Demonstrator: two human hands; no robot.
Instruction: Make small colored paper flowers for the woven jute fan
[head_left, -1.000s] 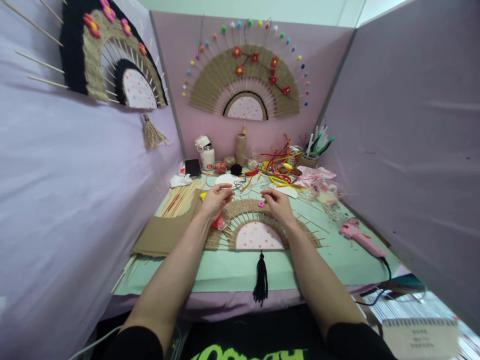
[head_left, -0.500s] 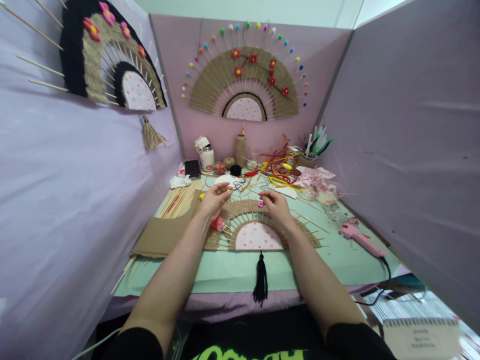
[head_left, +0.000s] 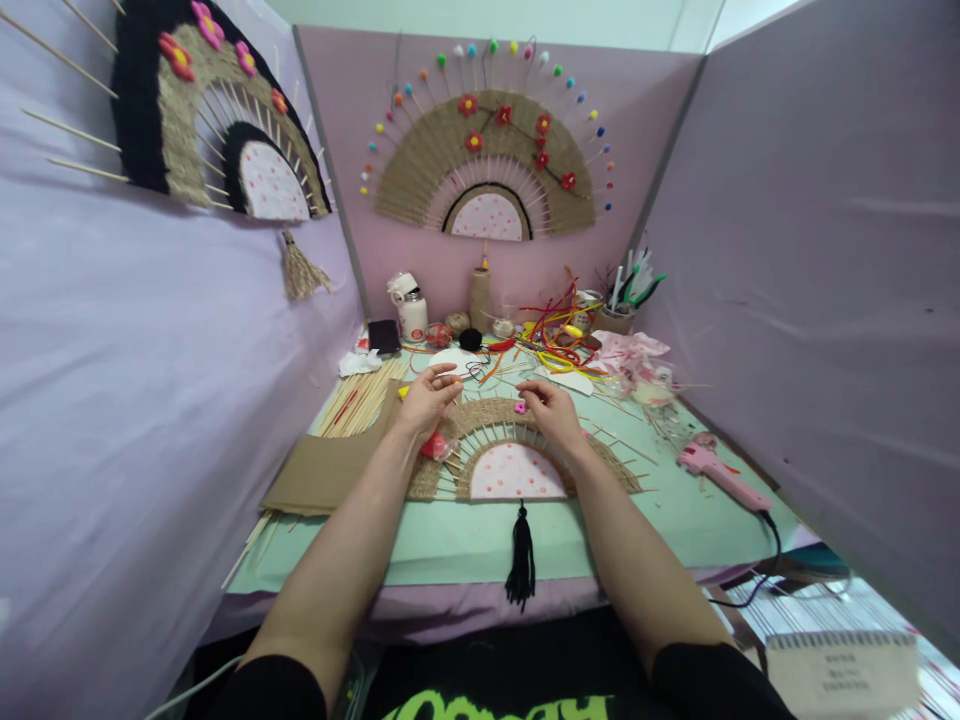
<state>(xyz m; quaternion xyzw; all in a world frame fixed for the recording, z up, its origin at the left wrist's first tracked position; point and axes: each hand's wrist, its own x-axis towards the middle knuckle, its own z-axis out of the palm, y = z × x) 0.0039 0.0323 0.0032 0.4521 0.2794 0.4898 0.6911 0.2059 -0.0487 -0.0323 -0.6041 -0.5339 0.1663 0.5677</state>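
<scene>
A woven fan (head_left: 487,411) with a pink-dotted half-round centre (head_left: 517,470) lies on the table beneath both my hands. A black tassel (head_left: 520,560) hangs from its lower edge. My left hand (head_left: 431,402) is raised over the fan's left part, thumb and fingers pinched together on a tiny yellow piece (head_left: 459,380). Opposite it, my right hand (head_left: 551,408) is closed in a pinch, and what sits between its fingertips is too small to make out. A small pink flower (head_left: 520,407) shows on the fan just below the right fingertips. Beside my left wrist lies a red packet (head_left: 433,446).
At the right rests a pink glue gun (head_left: 724,478) with its cord. Brown cardboard (head_left: 322,475) and thin sticks (head_left: 352,405) lie at the left. Coloured pipe cleaners (head_left: 559,345), a black yarn ball (head_left: 470,340) and a white bottle (head_left: 412,316) stand at the back.
Both hands keep almost the same pinched pose over the fan. The view has shifted very slightly.
</scene>
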